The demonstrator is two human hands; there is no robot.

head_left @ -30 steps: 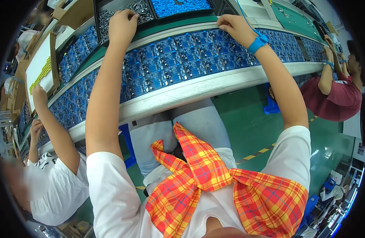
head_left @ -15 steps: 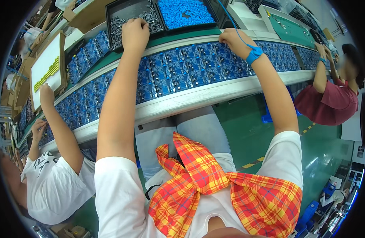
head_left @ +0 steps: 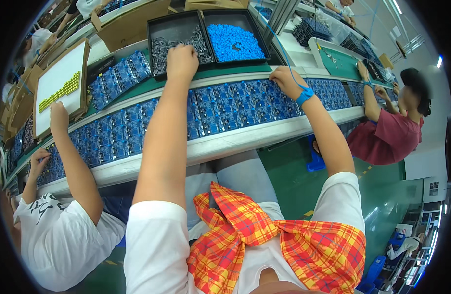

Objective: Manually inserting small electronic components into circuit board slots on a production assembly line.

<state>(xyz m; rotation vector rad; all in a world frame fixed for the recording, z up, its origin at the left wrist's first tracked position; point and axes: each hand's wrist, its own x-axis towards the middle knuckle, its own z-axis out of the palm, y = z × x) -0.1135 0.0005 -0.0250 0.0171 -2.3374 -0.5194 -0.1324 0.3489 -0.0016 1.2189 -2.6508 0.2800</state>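
My left hand (head_left: pixel 182 62) reaches into a black tray (head_left: pixel 156 73) of small dark grey parts (head_left: pixel 161 49), its fingers bent down among them and its fingertips hidden. Farther right, my right hand (head_left: pixel 288 81) is over a row of blue circuit boards (head_left: pixel 225 105), fingers curled together close to a board. Whatever it may hold is too small or hidden to make out. A blue wrist strap (head_left: pixel 305 96) with a cord circles my right wrist. Beside the dark parts, a second black tray (head_left: pixel 262 41) holds small blue parts (head_left: pixel 232 41).
The boards lie along a conveyor with a pale metal rail (head_left: pixel 235 139). At left, a co-worker's hand (head_left: pixel 59 117) is at a white board (head_left: pixel 63 73) with yellow parts. Another co-worker in a dark red top (head_left: pixel 387 137) works at right. Cardboard boxes (head_left: pixel 132 29) stand behind.
The view has shifted, so the trays and boards sit lower in it. My left hand stays at the dark parts and my right hand over the boards. The right co-worker's arm has reached farther up.
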